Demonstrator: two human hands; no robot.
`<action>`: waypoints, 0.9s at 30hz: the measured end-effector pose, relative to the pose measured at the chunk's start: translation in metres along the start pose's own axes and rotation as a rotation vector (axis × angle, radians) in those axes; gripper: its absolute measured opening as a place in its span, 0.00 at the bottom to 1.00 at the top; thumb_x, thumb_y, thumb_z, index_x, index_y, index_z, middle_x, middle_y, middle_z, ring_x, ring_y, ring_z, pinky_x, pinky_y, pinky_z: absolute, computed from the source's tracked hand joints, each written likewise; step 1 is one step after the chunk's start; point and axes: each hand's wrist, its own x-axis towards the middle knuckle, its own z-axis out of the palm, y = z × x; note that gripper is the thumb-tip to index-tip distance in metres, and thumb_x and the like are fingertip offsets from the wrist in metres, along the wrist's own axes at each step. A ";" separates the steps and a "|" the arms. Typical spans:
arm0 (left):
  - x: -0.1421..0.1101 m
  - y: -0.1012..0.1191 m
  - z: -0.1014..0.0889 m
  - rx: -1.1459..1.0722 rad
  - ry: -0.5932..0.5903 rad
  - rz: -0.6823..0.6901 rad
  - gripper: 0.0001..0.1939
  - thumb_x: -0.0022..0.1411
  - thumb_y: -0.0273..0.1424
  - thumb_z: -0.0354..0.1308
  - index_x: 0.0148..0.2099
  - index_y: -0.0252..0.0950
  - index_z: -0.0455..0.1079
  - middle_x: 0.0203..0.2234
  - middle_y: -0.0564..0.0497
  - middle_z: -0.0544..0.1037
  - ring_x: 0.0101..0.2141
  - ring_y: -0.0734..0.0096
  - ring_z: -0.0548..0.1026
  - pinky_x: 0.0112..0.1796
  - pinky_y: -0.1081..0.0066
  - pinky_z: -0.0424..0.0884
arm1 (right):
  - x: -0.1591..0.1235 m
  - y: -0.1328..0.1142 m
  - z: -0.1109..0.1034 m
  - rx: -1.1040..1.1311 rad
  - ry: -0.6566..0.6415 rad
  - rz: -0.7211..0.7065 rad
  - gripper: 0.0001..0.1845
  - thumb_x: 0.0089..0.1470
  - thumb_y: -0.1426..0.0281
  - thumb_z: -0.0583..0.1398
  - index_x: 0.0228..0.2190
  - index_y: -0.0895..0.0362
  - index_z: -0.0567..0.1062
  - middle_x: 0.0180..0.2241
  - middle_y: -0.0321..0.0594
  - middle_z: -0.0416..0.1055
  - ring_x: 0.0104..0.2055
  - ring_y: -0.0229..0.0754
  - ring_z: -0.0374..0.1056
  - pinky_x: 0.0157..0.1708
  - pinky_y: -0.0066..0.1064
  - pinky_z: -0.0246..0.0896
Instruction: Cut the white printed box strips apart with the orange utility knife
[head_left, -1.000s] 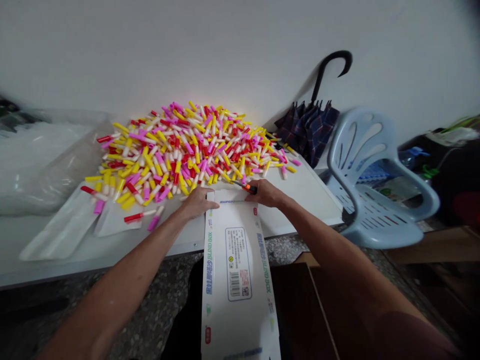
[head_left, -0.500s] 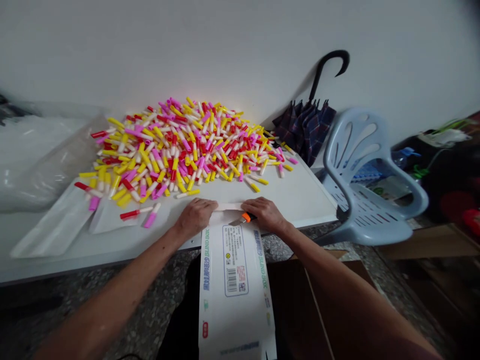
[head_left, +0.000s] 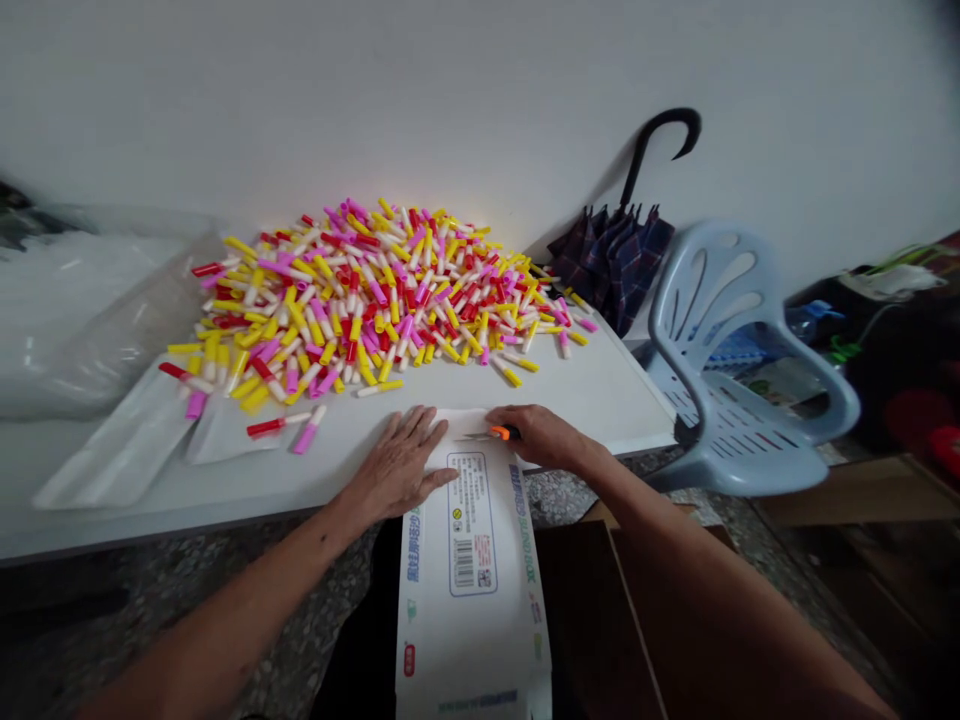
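Note:
My left hand (head_left: 401,465) lies flat with spread fingers on a white printed cardboard sheet (head_left: 472,590) marked BLIND BOX, which runs off the table's front edge toward me. My right hand (head_left: 540,437) grips an orange utility knife (head_left: 498,433), its thin blade pointing left across the sheet's far end. A large heap of white tubes with red, yellow and pink ends (head_left: 360,300) lies beyond my hands. The nearest loose tubes (head_left: 304,432) lie left of my left hand, apart from it.
The white table (head_left: 600,400) meets a wall behind. A flat translucent plastic sleeve (head_left: 120,445) lies at the left, with a bulky plastic bag (head_left: 75,320) beyond it. At the right stand a folded plaid umbrella (head_left: 615,255) and a pale blue plastic chair (head_left: 739,380). A cardboard box (head_left: 600,620) sits below.
The sheet has slid toward me, and its far end now lies nearer the table's front edge. Both hands moved back with it, and my left hand has flattened with its fingers spread.

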 end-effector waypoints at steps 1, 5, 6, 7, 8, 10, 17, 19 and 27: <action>-0.001 0.000 0.001 -0.004 0.008 -0.008 0.42 0.72 0.58 0.47 0.76 0.36 0.54 0.75 0.35 0.50 0.75 0.43 0.45 0.70 0.44 0.39 | 0.004 -0.003 0.000 0.006 0.003 0.015 0.25 0.57 0.80 0.62 0.55 0.55 0.79 0.55 0.49 0.79 0.55 0.54 0.76 0.56 0.43 0.71; -0.003 -0.005 0.001 -0.027 0.003 0.005 0.40 0.74 0.56 0.45 0.77 0.39 0.52 0.76 0.38 0.50 0.75 0.49 0.44 0.71 0.48 0.38 | 0.007 -0.012 0.008 0.000 -0.015 0.021 0.22 0.56 0.80 0.62 0.52 0.56 0.79 0.53 0.51 0.80 0.53 0.54 0.77 0.55 0.43 0.71; -0.004 -0.007 0.001 -0.039 -0.003 0.010 0.39 0.74 0.55 0.45 0.77 0.39 0.52 0.75 0.39 0.50 0.75 0.50 0.45 0.71 0.48 0.38 | 0.005 -0.011 0.010 0.009 -0.012 0.011 0.22 0.56 0.80 0.63 0.52 0.56 0.79 0.53 0.50 0.80 0.53 0.54 0.76 0.55 0.43 0.71; -0.004 -0.009 0.000 -0.050 -0.007 0.010 0.39 0.74 0.55 0.45 0.77 0.38 0.52 0.75 0.39 0.51 0.75 0.50 0.46 0.71 0.49 0.38 | 0.002 -0.010 0.012 0.023 -0.003 -0.005 0.22 0.57 0.80 0.63 0.52 0.55 0.78 0.54 0.49 0.79 0.54 0.53 0.76 0.55 0.42 0.71; -0.005 -0.011 0.000 -0.060 -0.009 0.008 0.39 0.74 0.55 0.45 0.77 0.38 0.52 0.75 0.39 0.51 0.75 0.50 0.46 0.71 0.49 0.38 | -0.002 -0.008 0.014 0.037 0.004 -0.025 0.23 0.57 0.80 0.62 0.53 0.55 0.77 0.56 0.49 0.78 0.56 0.52 0.75 0.57 0.42 0.70; -0.006 -0.014 -0.001 -0.068 -0.003 0.003 0.39 0.74 0.55 0.46 0.77 0.37 0.52 0.75 0.39 0.51 0.75 0.50 0.47 0.71 0.50 0.39 | -0.009 -0.002 0.016 0.052 0.003 -0.066 0.25 0.58 0.80 0.61 0.56 0.54 0.75 0.60 0.49 0.75 0.60 0.52 0.72 0.60 0.43 0.69; -0.008 -0.016 0.001 -0.025 0.006 0.018 0.40 0.74 0.54 0.46 0.77 0.35 0.52 0.75 0.39 0.52 0.75 0.51 0.47 0.72 0.52 0.39 | -0.021 0.002 0.022 0.047 0.017 -0.089 0.26 0.57 0.80 0.60 0.56 0.55 0.74 0.63 0.50 0.71 0.63 0.52 0.70 0.62 0.43 0.66; -0.008 -0.016 0.002 -0.026 0.020 0.020 0.40 0.74 0.54 0.46 0.77 0.36 0.53 0.75 0.39 0.53 0.75 0.51 0.48 0.72 0.51 0.40 | -0.022 0.002 0.018 0.078 0.016 -0.096 0.23 0.58 0.78 0.61 0.55 0.55 0.75 0.62 0.50 0.72 0.61 0.52 0.71 0.60 0.42 0.67; 0.015 -0.036 -0.014 -0.135 -0.051 0.085 0.38 0.72 0.53 0.52 0.74 0.36 0.59 0.74 0.40 0.56 0.74 0.51 0.53 0.72 0.54 0.47 | -0.059 0.024 -0.028 0.234 0.449 0.510 0.21 0.64 0.51 0.61 0.43 0.56 0.78 0.27 0.39 0.77 0.28 0.45 0.72 0.33 0.34 0.65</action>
